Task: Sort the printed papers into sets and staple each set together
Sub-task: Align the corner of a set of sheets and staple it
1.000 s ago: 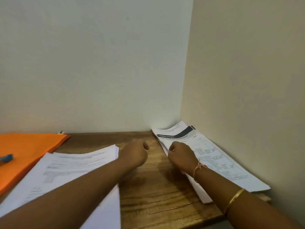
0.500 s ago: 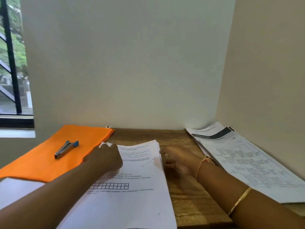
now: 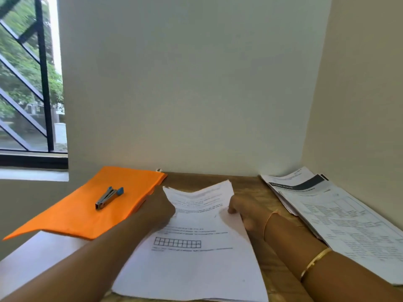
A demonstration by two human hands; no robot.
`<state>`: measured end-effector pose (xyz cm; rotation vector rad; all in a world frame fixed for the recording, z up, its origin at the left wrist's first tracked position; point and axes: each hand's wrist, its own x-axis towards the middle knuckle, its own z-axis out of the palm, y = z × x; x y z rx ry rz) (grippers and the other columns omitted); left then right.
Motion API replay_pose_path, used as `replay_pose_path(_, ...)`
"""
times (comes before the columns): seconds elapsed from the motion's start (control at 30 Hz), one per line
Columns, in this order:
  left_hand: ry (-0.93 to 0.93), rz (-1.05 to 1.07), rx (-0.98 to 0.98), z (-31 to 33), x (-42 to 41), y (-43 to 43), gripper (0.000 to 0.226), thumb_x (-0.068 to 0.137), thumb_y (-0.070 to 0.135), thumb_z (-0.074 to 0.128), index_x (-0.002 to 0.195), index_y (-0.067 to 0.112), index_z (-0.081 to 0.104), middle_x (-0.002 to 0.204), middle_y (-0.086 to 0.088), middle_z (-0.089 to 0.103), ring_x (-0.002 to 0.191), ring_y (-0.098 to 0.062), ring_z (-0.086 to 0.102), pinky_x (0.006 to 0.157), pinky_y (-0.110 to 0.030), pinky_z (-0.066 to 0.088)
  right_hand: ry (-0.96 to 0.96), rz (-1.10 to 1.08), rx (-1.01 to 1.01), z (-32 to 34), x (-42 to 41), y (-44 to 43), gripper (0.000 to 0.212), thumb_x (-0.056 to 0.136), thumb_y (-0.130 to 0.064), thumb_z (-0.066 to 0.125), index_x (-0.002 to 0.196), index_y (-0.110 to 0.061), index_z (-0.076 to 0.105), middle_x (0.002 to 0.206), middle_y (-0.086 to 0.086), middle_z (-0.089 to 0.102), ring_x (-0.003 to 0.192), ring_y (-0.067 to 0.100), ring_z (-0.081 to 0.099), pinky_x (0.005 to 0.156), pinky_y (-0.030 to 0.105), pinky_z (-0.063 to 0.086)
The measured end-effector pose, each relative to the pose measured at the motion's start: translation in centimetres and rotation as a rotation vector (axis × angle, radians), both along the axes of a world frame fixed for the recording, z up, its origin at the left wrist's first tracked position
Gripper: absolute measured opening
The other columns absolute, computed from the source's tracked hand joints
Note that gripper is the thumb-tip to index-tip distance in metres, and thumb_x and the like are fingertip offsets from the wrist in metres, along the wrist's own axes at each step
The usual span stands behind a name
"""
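Sheet [image 3: 192, 264] now buckled | held between left grip [image 3: 160, 209], right grip [image 3: 244, 211]

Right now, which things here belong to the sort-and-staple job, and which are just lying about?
Job: printed sheets, held at the edges by the left hand and right hand; paper stack by the right wall; stapler.
Lying about: orange folder under the stapler; window.
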<state>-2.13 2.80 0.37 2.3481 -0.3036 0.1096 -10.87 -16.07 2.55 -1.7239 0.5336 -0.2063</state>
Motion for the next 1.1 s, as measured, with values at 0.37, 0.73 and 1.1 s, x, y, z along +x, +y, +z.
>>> replay_pose_path(0.37, -0.604, -0.213, -0.719, 11.0, 0.2, -4.4, 0.06, 0.092, -0.004, 0.046, 0.143, 0.019, 0.024, 0.124, -0.003, 0.052, 0.103, -0.017, 0.053, 0.074, -0.022, 0.04, -0.748, -0.227, -0.211, 11.9, 0.9, -2.6, 0.032, 0.085, 0.01, 0.043, 0.105, -0.012, 0.055, 0.09, -0.001, 0.06, 0.077, 0.012, 0.058, 0.058, 0.018, 0.051)
replay_pose_path(0.73, -0.368, -0.267, -0.701, 3.7, 0.8, -4.8, 0.019, 0.097, 0.008, 0.047, 0.115, 0.016, 0.045, 0.093, 0.016, 0.055, 0.079, -0.005, 0.054, 0.053, -0.002, 0.042, -0.652, -0.207, -0.157, 3.0, 2.2, -3.4, 0.029, 0.09, -0.001, 0.047, 0.108, -0.022, 0.057, 0.099, -0.005, 0.065, 0.094, 0.015, 0.061, 0.075, 0.027, 0.048)
replay_pose_path(1.1, 0.038, -0.278, -0.812, 1.5, 4.6, -3.0, 0.014, 0.093, 0.013, 0.056, 0.106, 0.019, 0.059, 0.104, -0.006, 0.07, 0.088, -0.025, 0.069, 0.074, -0.042, 0.057, -0.449, -0.151, -0.041, 0.9, 4.4, -4.4, 0.022, 0.089, 0.003, 0.049, 0.102, -0.007, 0.065, 0.093, 0.008, 0.069, 0.082, 0.019, 0.064, 0.065, 0.021, 0.051)
